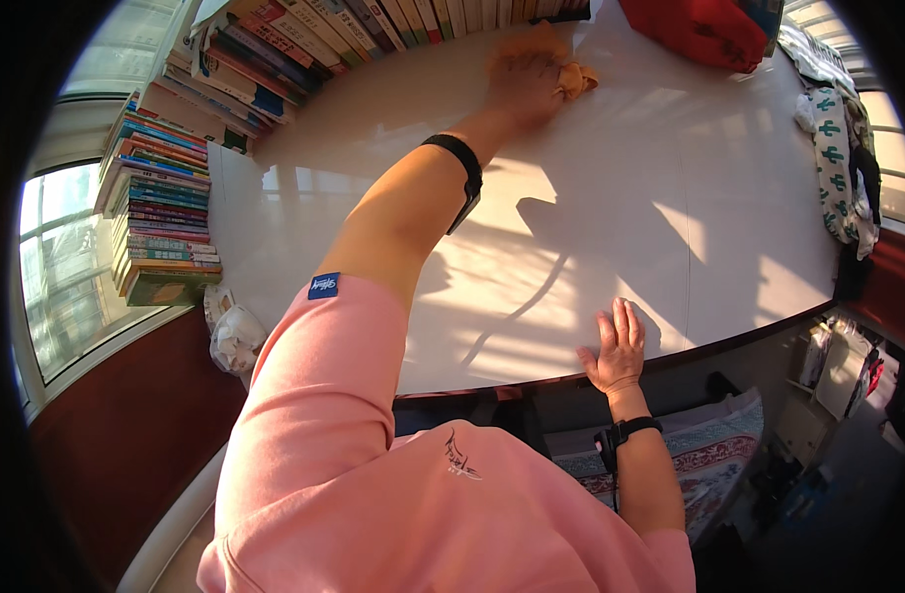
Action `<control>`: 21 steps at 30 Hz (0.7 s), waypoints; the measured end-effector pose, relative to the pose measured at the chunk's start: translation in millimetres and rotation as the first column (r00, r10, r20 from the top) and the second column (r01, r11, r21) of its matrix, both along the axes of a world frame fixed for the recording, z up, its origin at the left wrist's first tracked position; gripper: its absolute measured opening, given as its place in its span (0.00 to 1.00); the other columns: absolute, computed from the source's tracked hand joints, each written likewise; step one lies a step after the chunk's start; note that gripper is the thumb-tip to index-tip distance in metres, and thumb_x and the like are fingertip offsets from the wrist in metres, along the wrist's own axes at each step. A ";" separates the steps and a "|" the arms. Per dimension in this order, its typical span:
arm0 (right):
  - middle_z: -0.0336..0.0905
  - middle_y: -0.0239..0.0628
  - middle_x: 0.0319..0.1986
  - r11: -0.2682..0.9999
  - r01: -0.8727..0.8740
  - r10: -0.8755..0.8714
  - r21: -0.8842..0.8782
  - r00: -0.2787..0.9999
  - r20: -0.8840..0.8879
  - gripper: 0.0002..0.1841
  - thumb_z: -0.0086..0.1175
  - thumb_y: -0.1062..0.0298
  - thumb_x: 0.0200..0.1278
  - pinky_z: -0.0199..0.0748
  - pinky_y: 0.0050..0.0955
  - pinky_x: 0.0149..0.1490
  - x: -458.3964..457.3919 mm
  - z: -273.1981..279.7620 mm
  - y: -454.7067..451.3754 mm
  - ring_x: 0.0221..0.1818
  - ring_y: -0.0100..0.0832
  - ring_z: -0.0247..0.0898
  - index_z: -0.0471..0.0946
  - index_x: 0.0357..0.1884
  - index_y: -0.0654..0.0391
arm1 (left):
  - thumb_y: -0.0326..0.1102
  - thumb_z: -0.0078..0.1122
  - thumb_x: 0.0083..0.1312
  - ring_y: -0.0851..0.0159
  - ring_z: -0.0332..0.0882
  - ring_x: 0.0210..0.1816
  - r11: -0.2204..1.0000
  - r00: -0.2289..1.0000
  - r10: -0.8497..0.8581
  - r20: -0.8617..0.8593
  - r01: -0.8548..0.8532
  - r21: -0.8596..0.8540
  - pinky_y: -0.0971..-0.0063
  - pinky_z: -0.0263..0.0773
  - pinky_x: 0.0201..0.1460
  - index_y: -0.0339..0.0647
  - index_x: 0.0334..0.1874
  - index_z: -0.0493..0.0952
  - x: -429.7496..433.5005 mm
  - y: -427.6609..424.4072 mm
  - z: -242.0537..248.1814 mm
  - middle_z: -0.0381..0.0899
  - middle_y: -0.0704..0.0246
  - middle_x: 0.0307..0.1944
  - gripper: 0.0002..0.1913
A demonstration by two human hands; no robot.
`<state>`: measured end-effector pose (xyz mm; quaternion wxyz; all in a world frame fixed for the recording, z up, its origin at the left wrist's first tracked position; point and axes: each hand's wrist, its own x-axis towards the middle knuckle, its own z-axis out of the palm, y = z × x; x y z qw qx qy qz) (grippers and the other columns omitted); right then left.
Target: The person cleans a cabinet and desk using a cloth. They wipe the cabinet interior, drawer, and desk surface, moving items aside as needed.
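Note:
My left hand (525,90) is stretched to the far side of a white tabletop (749,156), close to a row of books. It presses on an orange cloth (575,80), part of which bulges out beside the fingers; hand and cloth are blurred. At the table's near edge my right hand (620,353) rests palm down with the thumb spread and nothing in it. Black bands circle both wrists. Sunlight and shadows fall across the white surface between the hands.
Upright books (393,26) line the far left edge, and stacked books (167,204) stand by the window. A red fabric item (693,33) lies at the back right. Clothes (834,167) hang over the right end. A white plastic bag (237,339) sits at the near left corner.

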<state>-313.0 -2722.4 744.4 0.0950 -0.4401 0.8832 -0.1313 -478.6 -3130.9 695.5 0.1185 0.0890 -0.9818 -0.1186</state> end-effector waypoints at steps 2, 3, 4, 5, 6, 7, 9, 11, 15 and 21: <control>0.54 0.48 0.68 1.000 -0.007 0.006 -0.003 1.000 -0.015 0.35 0.63 0.51 0.47 0.47 0.51 0.69 0.5 -0.5 0.8 0.70 0.48 0.47 0.66 0.59 0.50 | 0.50 0.42 0.65 0.55 0.60 0.66 0.990 0.988 0.134 -0.071 -0.136 -0.026 0.56 0.55 0.68 0.41 0.64 0.66 39.6 -33.6 2.1 0.66 0.61 0.64 0.28; 0.55 0.48 0.68 1.000 -0.008 0.008 -0.003 1.000 -0.018 0.35 0.63 0.51 0.47 0.48 0.51 0.69 0.9 -0.7 0.8 0.70 0.48 0.47 0.66 0.58 0.51 | 0.48 0.42 0.65 0.56 0.61 0.66 0.975 0.978 0.204 -0.032 -0.206 -0.079 0.58 0.55 0.67 0.40 0.64 0.65 63.5 -53.1 4.4 0.66 0.60 0.64 0.28; 0.55 0.48 0.67 1.000 -0.016 0.015 -0.008 0.999 -0.032 0.35 0.63 0.51 0.48 0.48 0.51 0.68 1.0 -1.0 1.0 0.70 0.49 0.47 0.66 0.58 0.51 | 0.47 0.42 0.65 0.56 0.61 0.66 0.950 0.964 0.249 -0.096 -0.262 -0.169 0.61 0.56 0.67 0.40 0.64 0.65 89.9 -74.7 7.7 0.66 0.59 0.64 0.27; 0.55 0.48 0.67 1.000 -0.022 0.021 -0.012 0.999 -0.049 0.35 0.63 0.50 0.48 0.49 0.51 0.68 1.1 -1.1 0.9 0.69 0.49 0.48 0.66 0.59 0.51 | 0.49 0.42 0.66 0.57 0.58 0.68 0.939 0.946 0.323 -0.023 -0.324 -0.112 0.59 0.51 0.69 0.43 0.67 0.63 113.0 -96.6 12.2 0.63 0.61 0.66 0.29; 0.55 0.48 0.67 1.000 -0.023 0.022 -0.019 0.997 -0.069 0.35 0.62 0.50 0.48 0.49 0.52 0.68 1.1 -1.5 0.5 0.69 0.49 0.48 0.66 0.59 0.52 | 0.50 0.42 0.66 0.58 0.55 0.71 0.921 0.924 0.382 -0.004 -0.382 -0.076 0.57 0.47 0.71 0.46 0.69 0.60 134.3 -118.1 17.5 0.60 0.64 0.69 0.30; 0.55 0.49 0.67 0.999 -0.030 0.028 -0.024 0.997 -0.073 0.35 0.62 0.50 0.48 0.49 0.52 0.68 1.0 -1.4 0.6 0.69 0.50 0.49 0.66 0.59 0.52 | 0.51 0.42 0.66 0.59 0.55 0.71 0.904 0.914 0.404 -0.047 -0.407 -0.133 0.57 0.48 0.71 0.46 0.70 0.60 161.1 -139.2 24.4 0.60 0.64 0.69 0.31; 0.55 0.49 0.67 0.999 -0.030 0.026 -0.041 0.996 -0.088 0.35 0.62 0.49 0.49 0.49 0.52 0.68 0.7 -1.7 0.2 0.69 0.50 0.49 0.66 0.59 0.53 | 0.54 0.42 0.65 0.59 0.55 0.71 0.859 0.862 0.504 -0.062 -0.507 -0.070 0.57 0.49 0.71 0.47 0.70 0.59 191.5 -153.8 25.3 0.59 0.64 0.70 0.32; 0.55 0.49 0.67 0.998 -0.033 0.029 -0.055 0.996 -0.082 0.36 0.62 0.48 0.48 0.48 0.52 0.68 0.0 -1.7 -0.3 0.69 0.50 0.48 0.67 0.59 0.53 | 0.56 0.42 0.65 0.58 0.55 0.71 0.783 0.783 0.623 -0.008 -0.623 -0.004 0.54 0.49 0.71 0.47 0.71 0.59 198.3 -156.0 22.6 0.58 0.63 0.70 0.34; 0.54 0.52 0.67 0.999 -0.034 0.032 -0.038 0.998 -0.052 0.36 0.60 0.46 0.51 0.47 0.53 0.68 0.5 -1.7 0.6 0.69 0.52 0.48 0.65 0.59 0.55 | 0.59 0.41 0.65 0.51 0.54 0.70 0.636 0.624 0.770 0.132 -0.768 -0.077 0.49 0.49 0.69 0.46 0.71 0.59 159.5 -126.6 11.5 0.57 0.60 0.70 0.35; 0.51 0.47 0.68 1.000 -0.022 0.022 0.006 1.000 -0.008 0.38 0.59 0.41 0.51 0.43 0.49 0.70 0.9 -4.4 2.5 0.71 0.46 0.44 0.64 0.61 0.51 | 0.59 0.40 0.66 0.47 0.55 0.68 0.856 0.854 0.515 0.068 -0.508 -0.094 0.46 0.52 0.66 0.39 0.65 0.65 58.4 -33.8 -2.4 0.59 0.52 0.67 0.33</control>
